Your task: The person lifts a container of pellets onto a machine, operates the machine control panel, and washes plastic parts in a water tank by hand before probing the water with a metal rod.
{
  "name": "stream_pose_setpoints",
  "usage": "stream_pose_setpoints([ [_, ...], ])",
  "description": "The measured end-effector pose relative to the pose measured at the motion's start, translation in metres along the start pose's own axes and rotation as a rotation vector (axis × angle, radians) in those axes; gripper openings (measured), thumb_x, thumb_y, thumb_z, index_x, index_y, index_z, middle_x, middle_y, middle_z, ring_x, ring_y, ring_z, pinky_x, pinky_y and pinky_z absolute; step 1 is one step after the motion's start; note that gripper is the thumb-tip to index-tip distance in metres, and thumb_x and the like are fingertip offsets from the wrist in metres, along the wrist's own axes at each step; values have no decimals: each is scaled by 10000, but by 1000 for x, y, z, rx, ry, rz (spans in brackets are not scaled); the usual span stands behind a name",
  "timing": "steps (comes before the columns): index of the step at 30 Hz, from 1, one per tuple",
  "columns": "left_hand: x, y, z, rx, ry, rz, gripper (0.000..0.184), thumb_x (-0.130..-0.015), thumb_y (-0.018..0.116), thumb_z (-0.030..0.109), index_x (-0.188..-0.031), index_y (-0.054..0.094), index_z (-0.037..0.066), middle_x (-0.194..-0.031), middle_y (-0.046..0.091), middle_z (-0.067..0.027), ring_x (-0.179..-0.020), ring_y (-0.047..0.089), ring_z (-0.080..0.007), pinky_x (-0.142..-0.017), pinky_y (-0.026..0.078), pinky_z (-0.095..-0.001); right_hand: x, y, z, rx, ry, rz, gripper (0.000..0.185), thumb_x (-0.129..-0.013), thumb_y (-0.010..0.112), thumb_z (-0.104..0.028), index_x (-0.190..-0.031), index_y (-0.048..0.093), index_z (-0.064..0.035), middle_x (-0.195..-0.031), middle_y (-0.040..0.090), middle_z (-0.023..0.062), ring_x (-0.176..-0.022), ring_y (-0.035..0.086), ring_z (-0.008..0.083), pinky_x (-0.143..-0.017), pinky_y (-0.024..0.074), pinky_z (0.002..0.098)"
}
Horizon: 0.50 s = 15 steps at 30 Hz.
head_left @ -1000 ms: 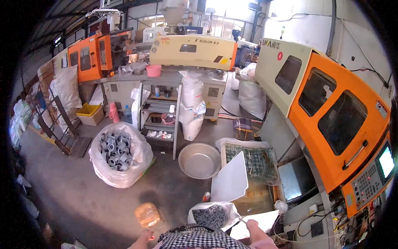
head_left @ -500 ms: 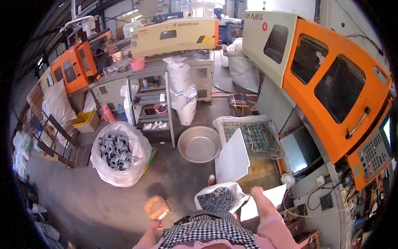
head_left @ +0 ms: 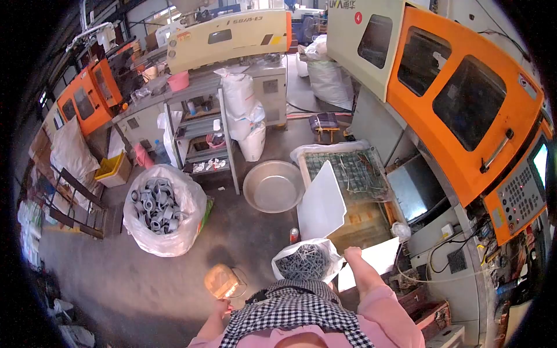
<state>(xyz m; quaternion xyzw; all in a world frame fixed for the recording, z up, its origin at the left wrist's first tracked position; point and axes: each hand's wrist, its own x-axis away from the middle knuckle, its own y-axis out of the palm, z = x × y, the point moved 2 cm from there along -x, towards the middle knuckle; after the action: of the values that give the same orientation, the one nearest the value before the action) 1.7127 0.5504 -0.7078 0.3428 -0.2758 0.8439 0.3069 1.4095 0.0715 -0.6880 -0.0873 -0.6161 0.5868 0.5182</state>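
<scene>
My right hand (head_left: 352, 253) is closed at the right rim of a white bag (head_left: 335, 262) full of small grey plastic parts (head_left: 301, 263); what its fingers hold is too small to make out. Low at the left, my left hand (head_left: 222, 307) hangs just below a small wooden stool (head_left: 222, 281), its fingers too small to read clearly. A white board (head_left: 377, 261) lies beside the bag, under and right of my right hand. Behind the bag a red can (head_left: 294, 235) stands on the floor.
A large clear bag of grey fittings (head_left: 155, 206) stands on the left. Ahead are a metal basin (head_left: 273, 187), a grey step stand (head_left: 229, 139) and white sacks (head_left: 239, 98). An upright white panel (head_left: 322, 203) leans by a water tray (head_left: 354, 223). An orange machine (head_left: 452, 110) borders the right.
The view has tipped down and moved forward. My right arm now reaches farther out, beside the bag's rim. My left hand stays low near the stool.
</scene>
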Motion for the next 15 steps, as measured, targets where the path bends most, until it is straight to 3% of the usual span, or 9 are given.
stream_pose_setpoints([
  [3, -17, 2, -11, 27, -39, 59, 131, -734, 480, 116, -809, 527, 19, -612, 553, -85, -530, 553, -146, -429, 457, -260, -1, -1, -10, 11, -27, -10, 208, -730, 468, -176, -852, 629, -127, -901, 598, 52, -824, 582, 195, -631, 468, 311],
  [5, 8, 7, 19, -112, -49, 75, 125, -732, 492, 133, -793, 524, 28, -620, 555, -80, -533, 554, -144, -437, 458, -261, -11, 10, -18, -40, 24, -3, 198, -724, 481, -166, -846, 631, -121, -893, 601, 45, -818, 584, 195, -621, 469, 309],
  [15, -36, -5, -26, -58, -41, 41, 149, -726, 502, 140, -803, 544, 19, -612, 567, -92, -480, 545, -151, -429, 455, -261, 0, -2, -17, 35, -35, 25, 200, -731, 475, -190, -837, 634, -131, -868, 606, 56, -803, 589, 192, -625, 466, 309],
])
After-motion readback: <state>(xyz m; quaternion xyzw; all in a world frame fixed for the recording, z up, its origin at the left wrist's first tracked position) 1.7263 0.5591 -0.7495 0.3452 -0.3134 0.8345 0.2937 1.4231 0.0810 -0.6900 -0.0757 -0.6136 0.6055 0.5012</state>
